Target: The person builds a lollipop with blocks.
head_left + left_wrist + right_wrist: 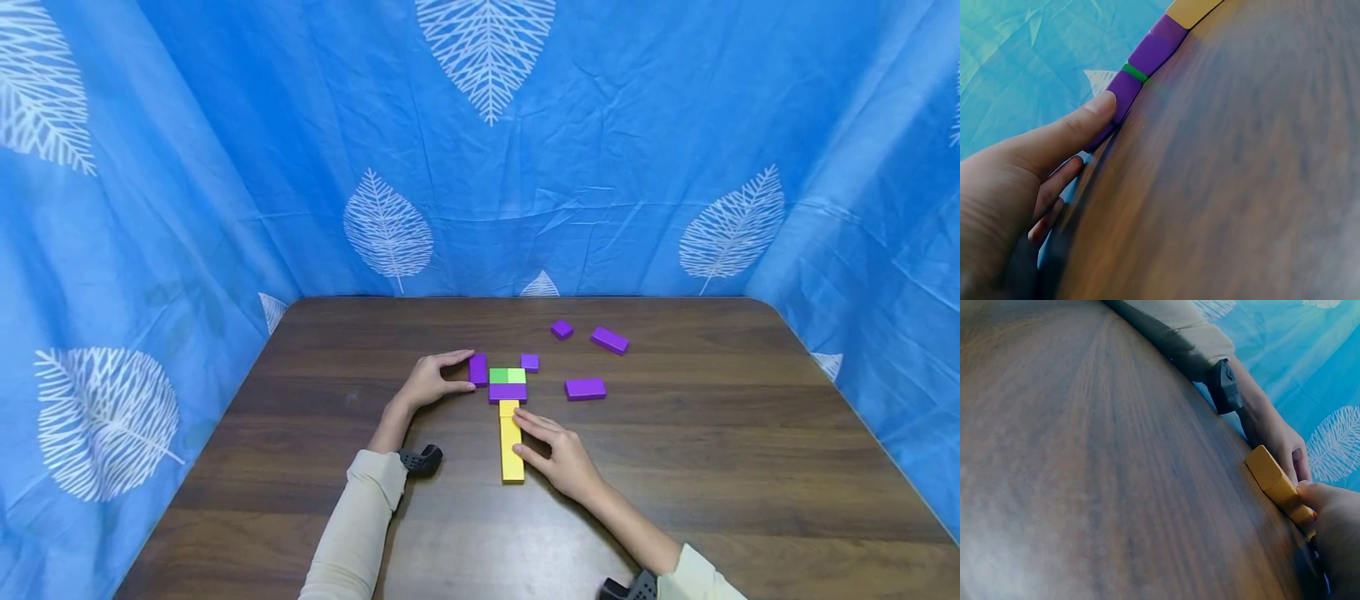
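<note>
Brown wood-grained bench, rounded far corners, creased blue fabric curtain behind and beside it, white leaf prints, pale glare on the wood

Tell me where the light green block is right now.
In the head view, the light green block sits near the middle, immediately right of the darker green block and just beyond a purple block.

A purple rectangular block lies at eleven o'clock from a long yellow block. Both point toward twelve.
</note>
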Demonstrator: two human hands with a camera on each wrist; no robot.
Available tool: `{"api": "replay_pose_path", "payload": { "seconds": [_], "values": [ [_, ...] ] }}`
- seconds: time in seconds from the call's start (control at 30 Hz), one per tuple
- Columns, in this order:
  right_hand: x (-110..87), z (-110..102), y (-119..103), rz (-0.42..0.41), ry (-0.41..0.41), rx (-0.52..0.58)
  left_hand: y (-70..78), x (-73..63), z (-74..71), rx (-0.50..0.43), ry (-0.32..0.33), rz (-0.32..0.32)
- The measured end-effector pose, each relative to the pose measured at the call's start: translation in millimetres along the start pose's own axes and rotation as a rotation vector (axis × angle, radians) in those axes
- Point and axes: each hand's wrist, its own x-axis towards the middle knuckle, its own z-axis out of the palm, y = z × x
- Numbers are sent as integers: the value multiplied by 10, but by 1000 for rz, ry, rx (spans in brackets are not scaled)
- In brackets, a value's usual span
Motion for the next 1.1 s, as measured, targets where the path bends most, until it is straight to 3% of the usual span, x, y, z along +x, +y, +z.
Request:
{"api": "replay_pose_path", "payload": {
  "seconds": [0.83,1.1],
  "values": [
    [6,12,0,-1,1,-9,29,-2,-12,7,-47,-49],
    [3,10,7,7,-3,-11,12,2,-3,12,-54,-32]
  ]
}}
